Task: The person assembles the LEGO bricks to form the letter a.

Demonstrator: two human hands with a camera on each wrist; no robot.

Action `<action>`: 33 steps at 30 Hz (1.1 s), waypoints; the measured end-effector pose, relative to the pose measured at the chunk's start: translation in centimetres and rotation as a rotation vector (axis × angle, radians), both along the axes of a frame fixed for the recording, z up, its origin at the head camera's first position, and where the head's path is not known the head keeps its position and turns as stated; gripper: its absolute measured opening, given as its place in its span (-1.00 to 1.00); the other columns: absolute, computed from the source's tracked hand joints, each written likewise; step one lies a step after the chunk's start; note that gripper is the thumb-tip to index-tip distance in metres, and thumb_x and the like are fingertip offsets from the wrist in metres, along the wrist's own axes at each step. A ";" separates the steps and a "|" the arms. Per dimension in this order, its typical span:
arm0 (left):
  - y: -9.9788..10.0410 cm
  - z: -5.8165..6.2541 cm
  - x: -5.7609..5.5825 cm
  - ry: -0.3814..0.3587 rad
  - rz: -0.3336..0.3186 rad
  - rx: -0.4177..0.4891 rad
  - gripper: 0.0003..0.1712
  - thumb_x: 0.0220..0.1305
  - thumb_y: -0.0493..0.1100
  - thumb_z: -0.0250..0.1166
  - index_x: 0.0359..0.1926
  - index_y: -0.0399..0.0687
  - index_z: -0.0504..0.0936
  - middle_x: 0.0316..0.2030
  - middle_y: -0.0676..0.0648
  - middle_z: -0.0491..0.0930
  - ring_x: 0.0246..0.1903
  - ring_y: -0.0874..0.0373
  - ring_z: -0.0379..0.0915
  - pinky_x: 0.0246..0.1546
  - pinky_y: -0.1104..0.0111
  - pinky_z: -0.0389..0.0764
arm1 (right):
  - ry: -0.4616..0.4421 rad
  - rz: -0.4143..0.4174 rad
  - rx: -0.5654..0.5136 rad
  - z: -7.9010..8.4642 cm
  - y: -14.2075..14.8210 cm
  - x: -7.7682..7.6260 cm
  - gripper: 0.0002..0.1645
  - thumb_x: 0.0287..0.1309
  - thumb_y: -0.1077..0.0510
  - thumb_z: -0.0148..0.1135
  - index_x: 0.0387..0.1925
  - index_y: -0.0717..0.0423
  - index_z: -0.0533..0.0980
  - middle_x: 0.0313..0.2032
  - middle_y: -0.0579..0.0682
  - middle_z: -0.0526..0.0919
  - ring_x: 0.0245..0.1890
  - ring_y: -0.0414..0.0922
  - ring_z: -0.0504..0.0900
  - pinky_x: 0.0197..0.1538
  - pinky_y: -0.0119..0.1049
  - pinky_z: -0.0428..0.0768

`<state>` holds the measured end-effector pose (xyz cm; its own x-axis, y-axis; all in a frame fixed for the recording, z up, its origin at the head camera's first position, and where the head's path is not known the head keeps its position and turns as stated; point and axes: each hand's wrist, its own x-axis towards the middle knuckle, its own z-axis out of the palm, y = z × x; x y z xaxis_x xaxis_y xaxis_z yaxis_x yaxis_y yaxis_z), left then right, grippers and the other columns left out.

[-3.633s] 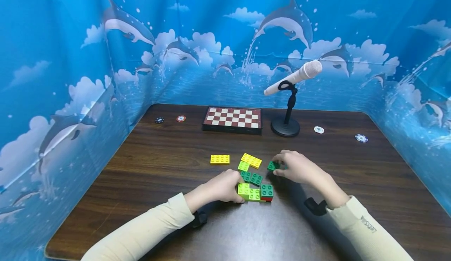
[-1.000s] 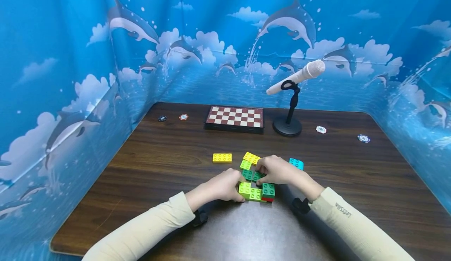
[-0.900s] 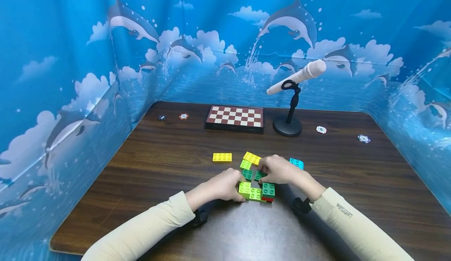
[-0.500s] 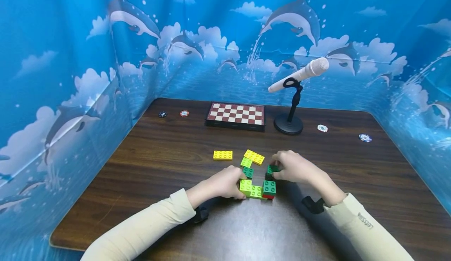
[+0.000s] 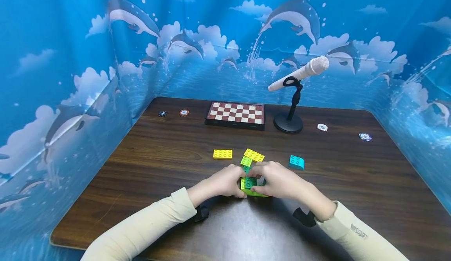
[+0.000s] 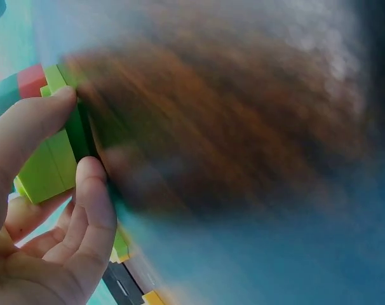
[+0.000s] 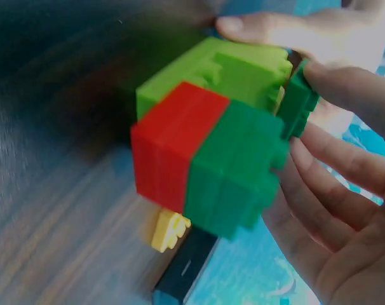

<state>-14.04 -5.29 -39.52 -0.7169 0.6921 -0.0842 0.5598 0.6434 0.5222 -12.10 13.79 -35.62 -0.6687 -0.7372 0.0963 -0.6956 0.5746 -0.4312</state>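
Observation:
In the head view my left hand (image 5: 225, 180) grips the left end of a small build of toy building bricks. Its thumb and fingers hold the lime green brick (image 6: 47, 168) in the left wrist view. My right hand (image 5: 282, 179) pinches a dark green brick (image 5: 250, 182) between thumb and fingers, right at the top of the lime part of the build (image 7: 249, 70). At the other end of the build a green brick (image 7: 234, 168) is stacked on a red brick (image 7: 173, 143). Just behind the build lies another dark green brick (image 5: 246, 169), partly hidden by my fingers.
A lime brick (image 5: 246, 161), two yellow bricks (image 5: 222, 154) and a turquoise curved brick (image 5: 296, 162) lie farther back on the wooden table (image 5: 169, 151). Beyond stand a checkered board box (image 5: 235, 114) and a microphone (image 5: 299, 73) on a black stand (image 5: 288, 123). Several poker chips (image 5: 365, 136) lie around them.
My right hand picked a dark green brick from behind the build, swung it right, then brought it left over the lime brick. The turquoise brick shows again. My left hand keeps its grip.

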 end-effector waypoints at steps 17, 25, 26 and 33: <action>0.1 0.7 -0.5 -0.056 0.010 0.041 -0.62 -0.24 -0.13 0.52 -0.34 -0.03 0.56 -0.58 0.19 0.51 -0.67 0.37 0.43 -0.64 0.53 0.45 | 0.102 -0.011 0.030 0.4 -1.5 0.1 -0.65 -0.17 0.09 0.43 -0.25 0.08 0.60 -0.34 -0.12 0.59 -0.39 -0.21 0.54 -0.33 -0.48 0.50; 0.5 0.4 -0.2 -0.064 0.004 0.035 -0.65 -0.22 -0.13 0.52 -0.36 0.03 0.56 -0.59 0.21 0.51 -0.68 0.38 0.43 -0.65 0.52 0.45 | 0.078 -0.053 0.069 0.7 -1.3 0.5 -0.62 -0.20 0.06 0.46 -0.26 0.07 0.60 -0.31 -0.14 0.61 -0.36 -0.20 0.54 -0.27 -0.40 0.51; 0.5 0.3 -0.1 -0.067 0.000 0.037 -0.65 -0.22 -0.13 0.51 -0.36 0.04 0.56 -0.59 0.21 0.51 -0.68 0.38 0.43 -0.64 0.53 0.46 | 0.059 -0.057 0.066 0.7 -1.2 0.5 -0.61 -0.20 0.04 0.45 -0.24 0.07 0.60 -0.30 -0.14 0.61 -0.34 -0.21 0.54 -0.26 -0.40 0.51; 0.3 -0.4 0.6 -0.019 -0.011 0.019 -0.73 -0.20 -0.08 0.50 -0.47 0.02 0.58 -0.69 0.21 0.48 -0.75 0.40 0.35 -0.71 0.54 0.40 | -0.102 -0.041 0.002 0.6 0.4 -0.5 -0.62 -0.01 -0.03 0.31 -0.14 0.05 0.58 -0.25 -0.13 0.64 -0.35 -0.33 0.55 -0.31 -0.43 0.51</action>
<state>-13.45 -4.97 -39.88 -0.7075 0.7017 -0.0843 0.5568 0.6269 0.5449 -12.62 14.14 -35.02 -0.7047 -0.7091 0.0245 -0.6237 0.6028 -0.4977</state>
